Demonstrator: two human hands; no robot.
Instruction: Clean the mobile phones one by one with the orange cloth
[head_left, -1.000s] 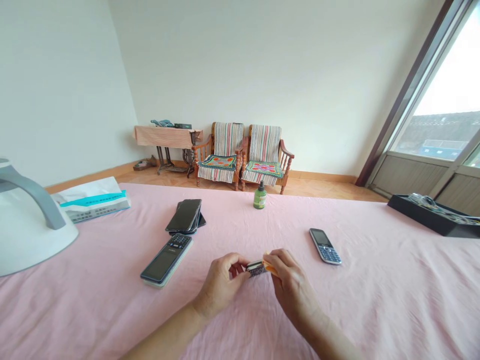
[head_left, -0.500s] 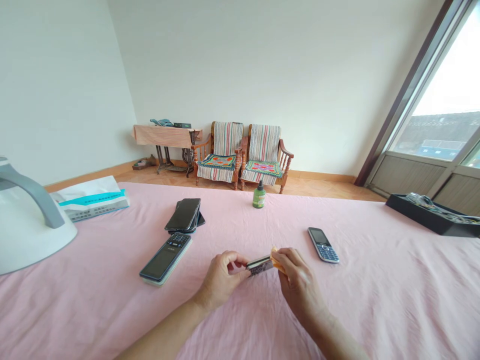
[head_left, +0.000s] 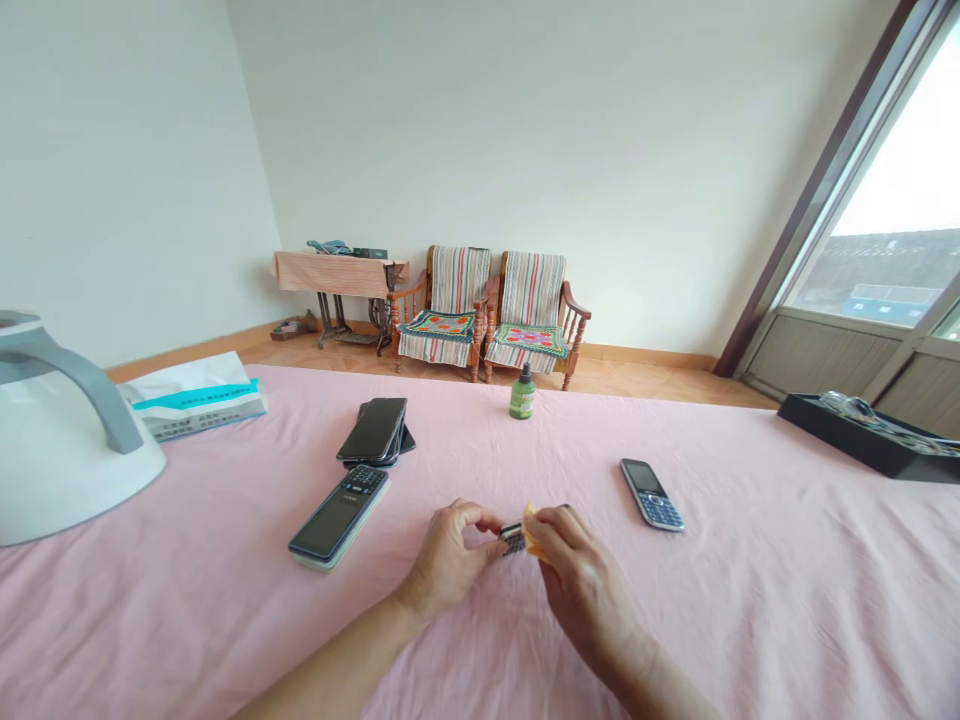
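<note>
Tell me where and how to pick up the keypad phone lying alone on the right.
Best to pinch the keypad phone across its long edges, near the middle, coming from above: it lies flat and face up on the pink tablecloth, with nothing against either edge. The right grip is nearer, but it holds a yellow cloth.

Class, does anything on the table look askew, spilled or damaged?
Mildly: the stack of dark phones, left of the green bottle, is askew, its lower phones jutting from under the top one. The pink cloth is creased. No spill or damage shows, though the left hand and right hand partly hide the small item between them.
</note>
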